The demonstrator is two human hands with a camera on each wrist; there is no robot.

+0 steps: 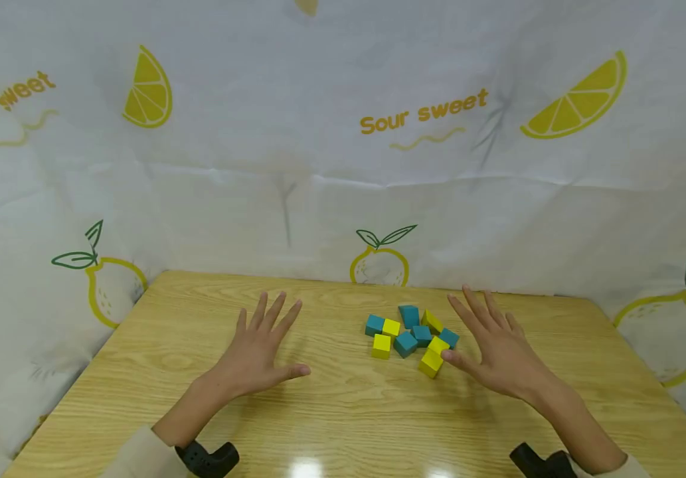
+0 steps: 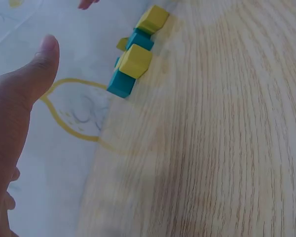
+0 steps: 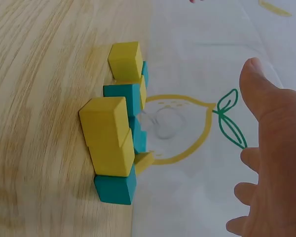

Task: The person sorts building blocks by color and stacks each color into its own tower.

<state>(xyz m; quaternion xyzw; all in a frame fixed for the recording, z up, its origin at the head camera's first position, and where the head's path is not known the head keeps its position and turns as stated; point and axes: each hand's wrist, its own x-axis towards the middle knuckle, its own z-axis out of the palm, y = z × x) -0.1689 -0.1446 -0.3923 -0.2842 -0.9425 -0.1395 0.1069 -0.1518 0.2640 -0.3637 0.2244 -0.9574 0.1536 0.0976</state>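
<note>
My left hand (image 1: 255, 355) hovers over the left part of the table, fingers spread and holding nothing. On the other side my right hand (image 1: 501, 355) is spread too, just right of a loose cluster of blue and yellow blocks. Its thumb overlaps the edge of the nearest yellow block (image 1: 431, 363) in the head view; the right wrist view shows the hand apart from the blocks. Among the cluster are a blue block (image 1: 405, 344), a yellow block (image 1: 381, 346) at the left front, and a yellow wedge-like block (image 1: 431, 321) at the back. Several blocks touch each other.
The wooden table (image 1: 331, 411) ends at the back against a white cloth (image 1: 229, 212) printed with lemons and lettering. Dark wrist straps (image 1: 208, 459) sit below both hands.
</note>
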